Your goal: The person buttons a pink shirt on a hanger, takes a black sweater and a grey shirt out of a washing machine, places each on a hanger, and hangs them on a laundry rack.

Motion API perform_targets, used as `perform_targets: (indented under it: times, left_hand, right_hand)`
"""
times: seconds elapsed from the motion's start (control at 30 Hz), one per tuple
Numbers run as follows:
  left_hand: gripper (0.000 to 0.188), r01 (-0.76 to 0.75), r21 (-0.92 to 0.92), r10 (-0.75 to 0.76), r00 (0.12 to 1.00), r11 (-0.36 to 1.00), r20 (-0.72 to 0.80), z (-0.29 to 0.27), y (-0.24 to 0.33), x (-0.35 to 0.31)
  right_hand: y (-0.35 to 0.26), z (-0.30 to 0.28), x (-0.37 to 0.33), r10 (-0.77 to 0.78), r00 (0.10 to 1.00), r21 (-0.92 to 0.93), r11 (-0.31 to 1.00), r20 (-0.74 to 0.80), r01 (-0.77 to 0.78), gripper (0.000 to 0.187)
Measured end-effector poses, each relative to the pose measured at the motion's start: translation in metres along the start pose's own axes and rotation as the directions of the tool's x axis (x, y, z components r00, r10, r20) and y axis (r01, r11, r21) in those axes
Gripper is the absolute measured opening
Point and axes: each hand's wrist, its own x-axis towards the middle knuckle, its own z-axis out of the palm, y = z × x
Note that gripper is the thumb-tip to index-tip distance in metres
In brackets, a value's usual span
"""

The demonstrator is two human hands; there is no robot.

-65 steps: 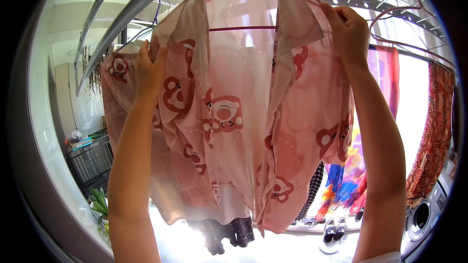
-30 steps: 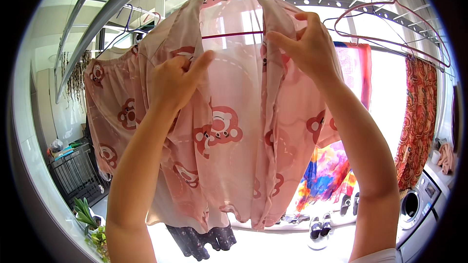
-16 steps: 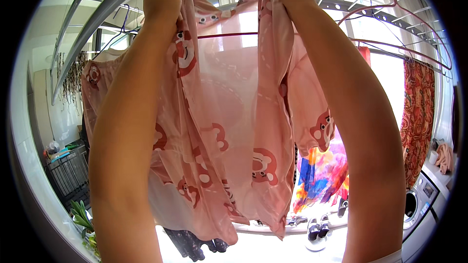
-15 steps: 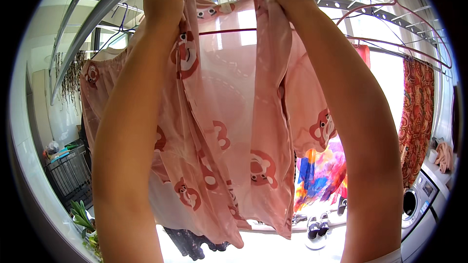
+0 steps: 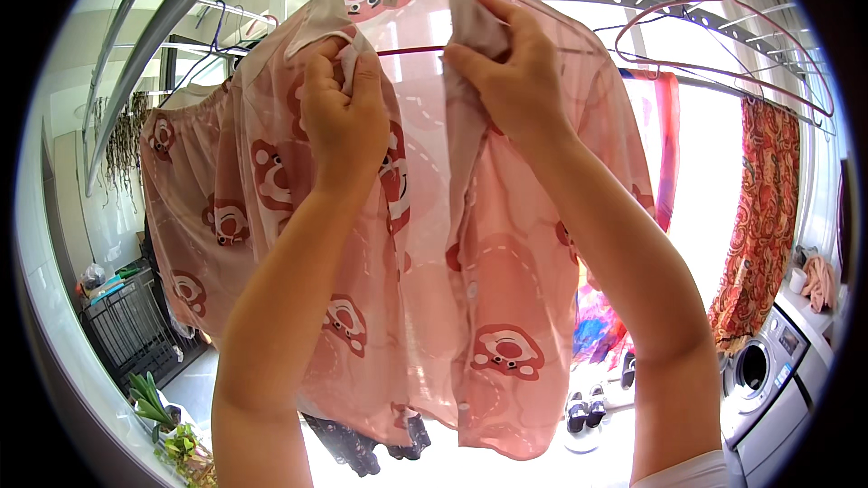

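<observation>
A pink pajama shirt (image 5: 506, 271) with cartoon bear faces hangs open at the front from a red hanger (image 5: 411, 51). My left hand (image 5: 344, 108) is closed on the left side of its collar. Higher up on the other side, my right hand (image 5: 520, 72) pinches the right collar flap between thumb and fingers. The hanger's hook and shoulders show above the shirt's neckline, and its lower bar crosses behind the opening. Beside the shirt, at the left, hang matching pink pajama bottoms (image 5: 185, 190) with a gathered waistband.
Drying rack bars (image 5: 172, 45) run overhead, with an empty pink hanger (image 5: 723, 0) at right. A red patterned cloth (image 5: 759, 226) hangs near the washing machine (image 5: 759, 366). Shoes (image 5: 586, 408) stand below. A potted plant (image 5: 154, 402) and a dark metal crate (image 5: 136, 321) are at left.
Both hands have come down from the shirt's shoulders to its collar. The shirt has spread wider on the hanger, its shoulders now showing.
</observation>
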Motion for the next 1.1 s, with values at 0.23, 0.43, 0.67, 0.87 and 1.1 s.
perform_targets:
  times: [0.23, 0.43, 0.67, 0.87, 1.1]
  left_hand:
    - [0.031, 0.115, -0.187, -0.132, 0.988, 0.976, -0.079, 0.003, -0.015, -0.010]
    - [0.031, 0.277, -0.238, -0.258, 0.960, 0.931, 0.107, -0.021, -0.010, -0.037]
    - [0.017, 0.180, -0.009, -0.178, 0.977, 0.984, 0.114, -0.028, -0.005, -0.043]
    - [0.015, 0.451, -0.208, -0.420, 0.890, 0.868, 0.177, -0.029, 0.004, -0.063]
    - [0.006, 0.641, -0.186, -0.590, 0.763, 0.745, 0.264, -0.043, 0.005, -0.073]
  right_hand:
    - [-0.006, 0.000, -0.011, 0.068, 0.959, 0.222, 0.966, 0.274, -0.132, 0.075]
    - [-0.024, -0.001, -0.064, 0.361, 0.924, 0.383, 0.842, 0.124, -0.380, 0.063]
    - [-0.037, -0.012, -0.061, 0.559, 0.798, 0.454, 0.664, 0.226, -0.594, 0.038]
    - [-0.030, -0.015, -0.076, 0.603, 0.760, 0.209, 0.732, 0.243, -0.648, 0.033]
    - [-0.010, -0.020, -0.096, 0.240, 0.961, -0.318, 0.929, 0.134, -0.188, 0.022]
